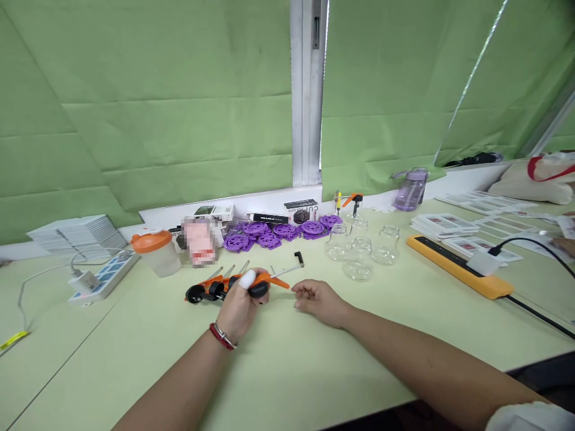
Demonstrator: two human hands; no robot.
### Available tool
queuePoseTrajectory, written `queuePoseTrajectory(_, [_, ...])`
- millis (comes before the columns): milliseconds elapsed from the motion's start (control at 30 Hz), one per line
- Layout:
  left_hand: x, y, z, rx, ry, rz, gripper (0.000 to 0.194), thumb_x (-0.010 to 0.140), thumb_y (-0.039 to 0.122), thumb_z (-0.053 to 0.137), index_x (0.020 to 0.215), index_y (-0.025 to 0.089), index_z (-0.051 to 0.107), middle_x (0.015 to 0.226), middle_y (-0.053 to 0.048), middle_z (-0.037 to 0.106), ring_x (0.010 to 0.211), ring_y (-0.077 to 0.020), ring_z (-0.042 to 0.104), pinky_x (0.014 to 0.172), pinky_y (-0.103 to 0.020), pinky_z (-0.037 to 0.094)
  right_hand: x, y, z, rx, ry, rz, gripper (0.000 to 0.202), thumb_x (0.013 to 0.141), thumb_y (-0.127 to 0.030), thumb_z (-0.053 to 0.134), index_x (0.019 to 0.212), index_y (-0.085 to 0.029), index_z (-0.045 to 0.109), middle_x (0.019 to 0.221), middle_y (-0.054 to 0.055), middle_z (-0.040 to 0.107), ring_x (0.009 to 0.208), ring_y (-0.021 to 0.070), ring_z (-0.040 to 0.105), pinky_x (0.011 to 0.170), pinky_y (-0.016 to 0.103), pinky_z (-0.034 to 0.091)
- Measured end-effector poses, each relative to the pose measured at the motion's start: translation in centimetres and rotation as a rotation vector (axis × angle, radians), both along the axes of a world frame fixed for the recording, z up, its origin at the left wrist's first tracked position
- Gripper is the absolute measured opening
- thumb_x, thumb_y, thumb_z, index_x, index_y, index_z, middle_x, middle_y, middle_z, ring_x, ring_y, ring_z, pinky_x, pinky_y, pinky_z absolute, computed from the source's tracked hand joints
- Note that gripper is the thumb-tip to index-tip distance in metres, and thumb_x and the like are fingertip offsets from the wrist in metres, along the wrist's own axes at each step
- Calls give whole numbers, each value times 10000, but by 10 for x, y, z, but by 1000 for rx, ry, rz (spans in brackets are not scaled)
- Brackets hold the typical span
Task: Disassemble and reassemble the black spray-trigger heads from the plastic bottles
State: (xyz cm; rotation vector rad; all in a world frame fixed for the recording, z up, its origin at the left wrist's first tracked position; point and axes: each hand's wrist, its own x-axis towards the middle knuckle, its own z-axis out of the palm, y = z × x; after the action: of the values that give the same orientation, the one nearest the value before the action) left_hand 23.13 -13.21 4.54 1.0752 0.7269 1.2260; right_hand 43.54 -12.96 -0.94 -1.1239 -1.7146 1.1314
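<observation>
My left hand (240, 308), a white cover on one finger, is closed around a black-and-orange spray head (258, 290). Its orange lever (279, 282) points right. A thin pale tube runs from beside it to a small black end piece (299, 258). My right hand (320, 303) is just right of the lever, fingers loosely bent and apart, with nothing visible in them. More orange-and-black spray heads (204, 292) lie on the table left of my left hand, thin rods sticking up from them. Several clear glass bottles (385, 251) stand beyond my right hand.
Purple wheel-shaped parts (269, 240) are heaped at the back by a cup holder box (300, 216). An orange-lidded cup (162, 257) and a white power strip (108, 278) are left. An orange power strip (453, 266), printed cards (442, 225) and a purple bottle (411, 190) are right.
</observation>
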Motion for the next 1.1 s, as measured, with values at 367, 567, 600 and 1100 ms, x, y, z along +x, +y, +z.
queuePoseTrajectory(367, [-12, 13, 4, -16, -187, 94, 233, 827, 374, 504, 835, 144, 540, 645, 4, 495, 499, -89, 433, 507, -252, 385, -39, 32, 6, 625, -767, 86, 475, 881, -337, 430, 1291, -101, 452, 1412, 154, 352, 1264, 301, 326, 1028, 445, 281])
queuePoseTrajectory(567, [-9, 11, 0, -40, -187, 55, 241, 835, 390, 501, 848, 152, 535, 665, 1, 512, 503, -84, 436, 524, -250, 396, -36, 32, 4, 646, -791, 114, 380, 884, -316, 425, 1124, -73, 591, 1166, 166, 573, 1113, 264, 475, 976, 387, 341])
queuePoseTrajectory(600, [-9, 11, -1, -46, -184, 54, 245, 838, 396, 497, 846, 153, 533, 669, -1, 517, 504, -86, 438, 526, -252, 398, -34, 29, 5, 657, -786, 116, 336, 879, -292, 435, 1065, -84, 622, 1117, 155, 597, 1069, 252, 498, 953, 375, 357])
queuePoseTrajectory(1100, [5, 3, -8, -79, -193, 0, 291, 866, 424, 468, 842, 146, 550, 695, -30, 527, 556, -116, 479, 550, -261, 412, -27, 25, 14, 453, -792, -91, 157, 809, -166, 500, 921, -139, 605, 906, 77, 594, 867, 174, 540, 746, 260, 383])
